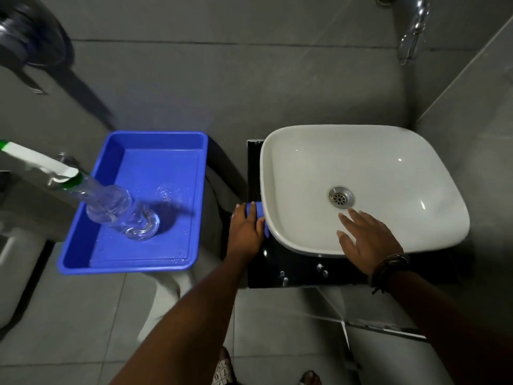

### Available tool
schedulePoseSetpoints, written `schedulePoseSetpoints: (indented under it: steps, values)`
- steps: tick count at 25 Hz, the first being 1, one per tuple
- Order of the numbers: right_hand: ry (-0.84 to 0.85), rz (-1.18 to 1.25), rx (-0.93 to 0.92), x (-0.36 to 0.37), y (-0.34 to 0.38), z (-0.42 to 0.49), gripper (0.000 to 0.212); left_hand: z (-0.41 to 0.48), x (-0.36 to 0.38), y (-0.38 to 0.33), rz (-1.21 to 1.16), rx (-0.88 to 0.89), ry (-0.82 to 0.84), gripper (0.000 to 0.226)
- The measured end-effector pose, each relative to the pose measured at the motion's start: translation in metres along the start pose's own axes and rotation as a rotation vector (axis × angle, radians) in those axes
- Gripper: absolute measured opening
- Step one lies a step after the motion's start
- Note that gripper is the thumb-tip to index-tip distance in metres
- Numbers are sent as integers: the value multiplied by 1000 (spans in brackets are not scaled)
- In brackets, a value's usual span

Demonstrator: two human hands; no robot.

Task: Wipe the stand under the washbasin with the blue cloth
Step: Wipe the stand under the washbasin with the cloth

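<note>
Left hand (pixel 245 227) presses the blue cloth (pixel 259 215) flat on the stand's (pixel 299 273) left edge, its bare front edge lying nearer; right hand (pixel 366 240), fingers spread, rests on the washbasin (pixel 361 162).

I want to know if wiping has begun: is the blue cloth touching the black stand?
Touching. The head view shows the left hand pressing the blue cloth flat onto the black stand, right beside the washbasin.
</note>
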State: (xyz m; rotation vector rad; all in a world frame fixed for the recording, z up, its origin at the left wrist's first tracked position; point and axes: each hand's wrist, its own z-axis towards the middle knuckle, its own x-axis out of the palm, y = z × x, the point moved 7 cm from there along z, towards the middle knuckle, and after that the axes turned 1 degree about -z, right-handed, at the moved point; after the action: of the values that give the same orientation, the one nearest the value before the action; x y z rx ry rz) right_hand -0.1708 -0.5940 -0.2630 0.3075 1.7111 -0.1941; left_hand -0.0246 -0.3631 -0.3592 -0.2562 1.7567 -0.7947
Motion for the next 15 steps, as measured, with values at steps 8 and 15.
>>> schedulePoseSetpoints:
  steps: [8,15]
  values:
    - [94,-28,42,7,-4,3,53,-88,23,10,72,-7,-17,56]
    - [56,-101,59,2,-1,1,53,-128,27,-7,69,-97,-1,58]
